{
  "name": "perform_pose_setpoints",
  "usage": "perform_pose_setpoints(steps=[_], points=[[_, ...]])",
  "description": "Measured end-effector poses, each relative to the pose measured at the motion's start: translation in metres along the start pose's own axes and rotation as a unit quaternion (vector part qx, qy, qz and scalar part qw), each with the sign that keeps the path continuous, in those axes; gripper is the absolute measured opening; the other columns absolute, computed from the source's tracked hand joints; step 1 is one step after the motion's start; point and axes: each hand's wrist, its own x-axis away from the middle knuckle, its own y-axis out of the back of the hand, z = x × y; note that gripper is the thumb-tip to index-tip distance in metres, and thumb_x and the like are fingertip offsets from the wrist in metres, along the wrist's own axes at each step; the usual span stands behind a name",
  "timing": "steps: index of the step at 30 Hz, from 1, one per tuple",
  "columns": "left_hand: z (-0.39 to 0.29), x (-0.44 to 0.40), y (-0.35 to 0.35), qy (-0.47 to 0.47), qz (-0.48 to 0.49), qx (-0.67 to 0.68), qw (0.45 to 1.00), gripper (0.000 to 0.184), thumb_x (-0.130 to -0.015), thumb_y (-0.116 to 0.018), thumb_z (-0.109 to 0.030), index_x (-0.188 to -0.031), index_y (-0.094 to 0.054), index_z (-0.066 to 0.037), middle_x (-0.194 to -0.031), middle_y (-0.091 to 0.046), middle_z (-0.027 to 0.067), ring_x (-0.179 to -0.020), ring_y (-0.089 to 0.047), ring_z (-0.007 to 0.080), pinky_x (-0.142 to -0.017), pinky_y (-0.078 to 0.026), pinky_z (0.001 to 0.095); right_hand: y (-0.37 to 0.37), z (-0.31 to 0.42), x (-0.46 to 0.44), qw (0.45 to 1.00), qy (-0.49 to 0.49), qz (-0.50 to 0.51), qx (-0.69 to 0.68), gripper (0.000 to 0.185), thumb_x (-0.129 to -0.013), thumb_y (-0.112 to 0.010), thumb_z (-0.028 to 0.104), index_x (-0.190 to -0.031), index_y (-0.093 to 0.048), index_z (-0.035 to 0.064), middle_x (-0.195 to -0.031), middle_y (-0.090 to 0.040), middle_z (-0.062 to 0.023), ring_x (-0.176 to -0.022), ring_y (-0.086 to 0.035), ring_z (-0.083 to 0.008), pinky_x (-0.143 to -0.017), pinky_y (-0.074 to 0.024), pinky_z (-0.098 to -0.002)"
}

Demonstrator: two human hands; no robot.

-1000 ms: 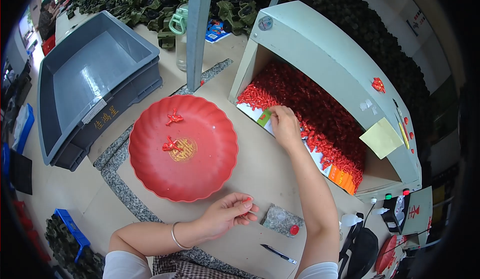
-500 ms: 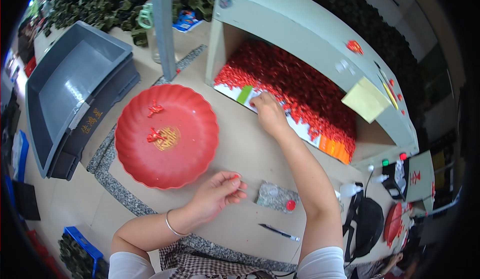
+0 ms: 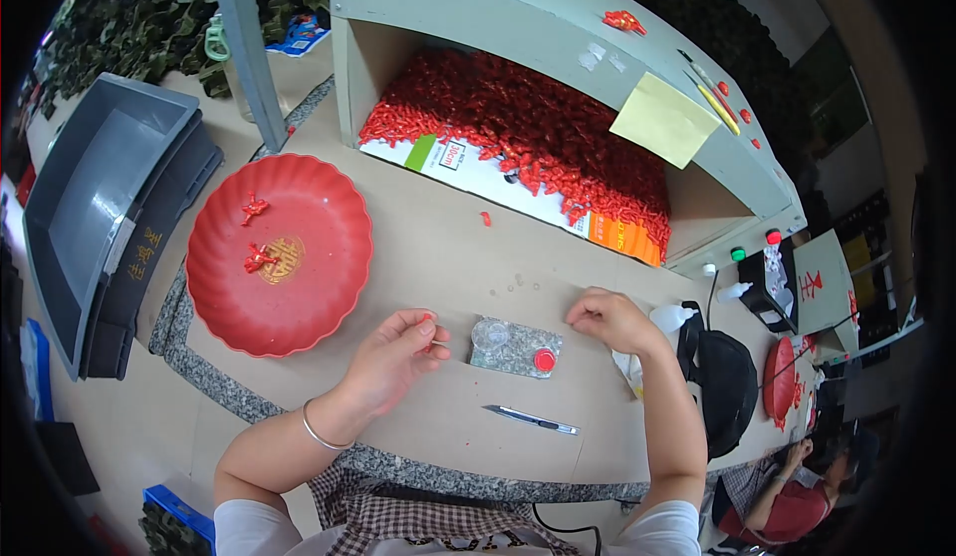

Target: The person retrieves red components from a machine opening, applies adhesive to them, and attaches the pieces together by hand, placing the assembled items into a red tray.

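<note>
My left hand [image 3: 403,352] pinches a tiny red piece [image 3: 428,317] between thumb and forefinger, right of the red scalloped plate [image 3: 329,287]. Two red figures lie on that plate. My right hand [image 3: 609,319] hovers over the table at the right, its fingers curled together; what they hold, if anything, is hidden. Between my hands is a speckled stone slab [image 3: 488,359] with a clear round dish [image 3: 490,334] and a red cap [image 3: 544,359]. A pen-like knife [image 3: 531,420] lies below it. One small red piece [image 3: 486,219] rests in front of the shelf box.
A pale green shelf box [image 3: 478,3] holds a heap of small red parts [image 3: 538,118]. A grey bin [image 3: 100,178] stands left, beside a metal post [image 3: 249,58]. White bottles [image 3: 671,317] and a black bag [image 3: 725,392] are at right. Another person [image 3: 787,496] sits lower right.
My right hand has left the heap's front edge and moved right and nearer to me. A red piece now shows on the table before the box. The view has shifted right; my left hand keeps its pinch.
</note>
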Motion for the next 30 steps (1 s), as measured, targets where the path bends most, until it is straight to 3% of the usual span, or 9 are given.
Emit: perform_pose_setpoints(steps=[3, 8, 13, 16, 19, 22, 24, 26, 30], points=[[0.004, -0.001, 0.0, 0.005, -0.002, -0.005, 1.0, 0.015, -0.09, -0.052, -0.016, -0.103, -0.052, -0.007, -0.092, -0.06, 0.0068, -0.077, -0.06, 0.0134, -0.064, -0.048, 0.0208, 0.006, 0.012, -0.003, 0.994, -0.031, -0.065, -0.078, 0.009, -0.08, -0.058, 0.005, -0.087, -0.062, 0.0021, -0.082, -0.056, -0.0079, -0.074, -0.058, -0.0194, -0.069, -0.0472, -0.03], [0.005, -0.004, 0.001, 0.011, 0.003, -0.021, 1.0, 0.016, -0.09, -0.052, -0.016, -0.103, -0.051, -0.008, -0.094, -0.06, 0.0074, -0.08, -0.06, 0.0145, -0.065, -0.048, 0.0212, -0.014, 0.036, -0.076, 0.968, 0.1, -0.224, 0.047, 0.01, -0.081, -0.059, 0.011, -0.088, -0.06, 0.0031, -0.084, -0.057, -0.0105, -0.074, -0.058, -0.0269, -0.068, -0.0468, -0.0353], [0.0, -0.005, 0.0, 0.018, -0.016, -0.038, 0.999, 0.018, -0.092, -0.049, -0.02, -0.105, -0.051, -0.008, -0.095, -0.06, 0.0086, -0.074, -0.06, 0.013, -0.059, -0.047, 0.02, -0.054, 0.036, -0.146, 0.934, 0.099, -0.294, 0.179, 0.014, -0.079, -0.058, 0.011, -0.092, -0.058, 0.0041, -0.093, -0.057, -0.0134, -0.089, -0.056, -0.032, -0.074, -0.0471, -0.0385], [-0.002, -0.004, 0.003, 0.007, 0.018, -0.055, 0.998, 0.02, -0.093, -0.048, -0.022, -0.106, -0.051, -0.008, -0.096, -0.06, 0.0101, -0.066, -0.057, 0.0101, -0.054, -0.045, 0.018, -0.051, 0.046, -0.151, 0.936, 0.073, -0.249, 0.238, 0.017, -0.077, -0.058, 0.008, -0.094, -0.058, 0.0047, -0.094, -0.056, -0.0147, -0.092, -0.054, -0.0326, -0.075, -0.0475, -0.0393], [-0.001, -0.001, 0.002, 0.0, 0.046, -0.071, 0.996, 0.02, -0.093, -0.047, -0.022, -0.107, -0.05, -0.008, -0.096, -0.06, 0.0112, -0.061, -0.053, 0.0081, -0.052, -0.043, 0.0171, -0.044, 0.033, -0.136, 0.941, 0.105, -0.286, 0.146, 0.017, -0.077, -0.058, 0.004, -0.094, -0.058, 0.0004, -0.087, -0.057, -0.0104, -0.078, -0.057, -0.0239, -0.069, -0.0463, -0.0341], [-0.001, 0.004, -0.002, 0.002, 0.066, -0.074, 0.995, 0.02, -0.093, -0.048, -0.02, -0.109, -0.05, -0.008, -0.096, -0.06, 0.0116, -0.061, -0.053, 0.0081, -0.05, -0.043, 0.018, -0.021, 0.032, -0.094, 0.97, 0.019, -0.24, -0.029, 0.016, -0.081, -0.056, 0.002, -0.097, -0.057, -0.0015, -0.087, -0.055, -0.0074, -0.076, -0.056, -0.0151, -0.068, -0.0456, -0.027], [-0.001, 0.007, -0.002, 0.005, 0.095, -0.087, 0.992, 0.02, -0.093, -0.048, -0.018, -0.109, -0.05, -0.008, -0.096, -0.06, 0.0117, -0.063, -0.054, 0.0087, -0.05, -0.044, 0.0189, -0.009, 0.022, -0.059, 0.966, 0.019, -0.253, -0.048, 0.014, -0.085, -0.054, 0.003, -0.098, -0.057, -0.0021, -0.087, -0.053, -0.0049, -0.075, -0.053, -0.0093, -0.067, -0.044, -0.0223], [0.0, 0.01, -0.002, 0.009, 0.14, -0.115, 0.983, 0.019, -0.092, -0.048, -0.017, -0.109, -0.05, -0.007, -0.096, -0.06, 0.0119, -0.064, -0.056, 0.0093, -0.051, -0.045, 0.0197, -0.004, 0.023, -0.018, 0.933, -0.004, -0.282, -0.225, 0.01, -0.087, -0.052, 0.003, -0.094, -0.057, -0.0023, -0.086, -0.053, -0.0053, -0.074, -0.053, -0.011, -0.066, -0.0446, -0.0235], [0.007, 0.014, -0.008, 0.024, 0.219, -0.183, 0.958, 0.02, -0.093, -0.047, -0.014, -0.111, -0.049, -0.005, -0.096, -0.06, 0.0119, -0.068, -0.058, 0.0108, -0.056, -0.048, 0.0221, -0.014, 0.036, 0.064, 0.891, -0.01, -0.337, -0.304, 0.007, -0.087, -0.052, 0.002, -0.089, -0.057, -0.0019, -0.09, -0.052, -0.0074, -0.074, -0.055, -0.0123, -0.065, -0.046, -0.0238]])
